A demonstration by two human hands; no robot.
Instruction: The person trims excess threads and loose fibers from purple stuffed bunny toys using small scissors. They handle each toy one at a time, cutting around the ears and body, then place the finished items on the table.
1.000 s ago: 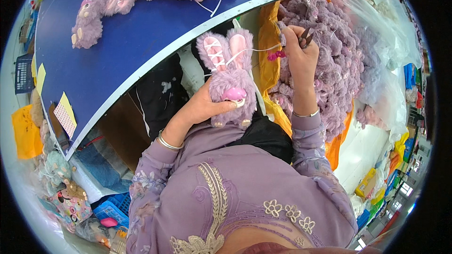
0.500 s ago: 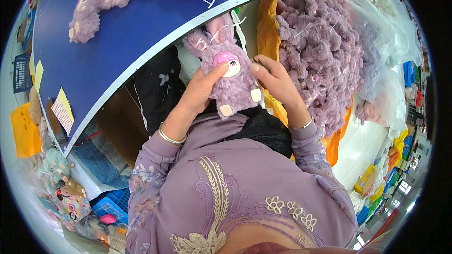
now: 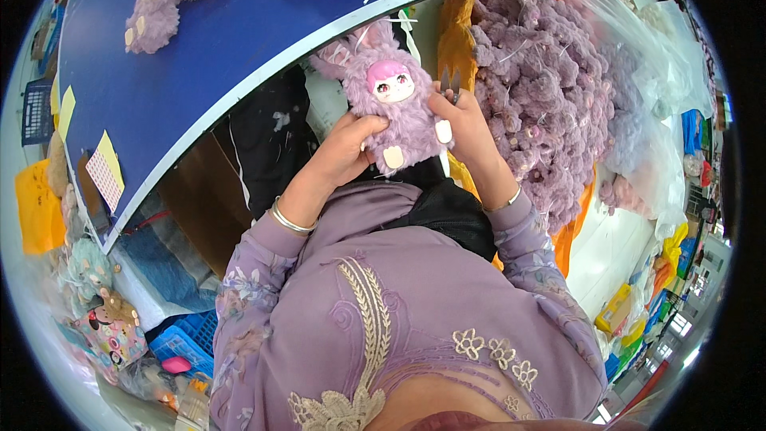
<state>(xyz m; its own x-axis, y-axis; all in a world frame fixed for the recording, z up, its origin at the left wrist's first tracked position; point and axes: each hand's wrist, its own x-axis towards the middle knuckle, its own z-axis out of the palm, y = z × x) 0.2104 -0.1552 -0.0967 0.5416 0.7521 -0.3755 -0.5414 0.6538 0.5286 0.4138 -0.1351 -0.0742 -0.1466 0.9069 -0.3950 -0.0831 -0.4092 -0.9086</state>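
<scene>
Blue worktable (image 3: 199,56) runs across 11 o'clock with loose purple plush toys (image 3: 159,0) along its far edge. Huge heap of purple plush dolls (image 3: 542,88) at 2 o'clock, blue crate (image 3: 179,339) down at 8.

Fluffy purple rabbit-eared plush doll with pink hair (image 3: 396,116): back and lower sides covered by the left hand (image 3: 349,148) and right hand (image 3: 461,121); one ear tip lost against the table edge.

Small metal snips (image 3: 449,80): only the tips show above the right hand; handles hidden in the grip.

Row of purple plush toys on the blue tabletop (image 3: 159,8): cut off by the upper rim.

Heap of purple plush pieces in a clear plastic bag (image 3: 550,80): single items too tangled to separate; far side blurred.

Coloured packets at the lower right rim (image 3: 618,311): possibly boxes, too small to tell.

Patterned items at the lower left (image 3: 112,331): distorted, partly cropped.
</scene>
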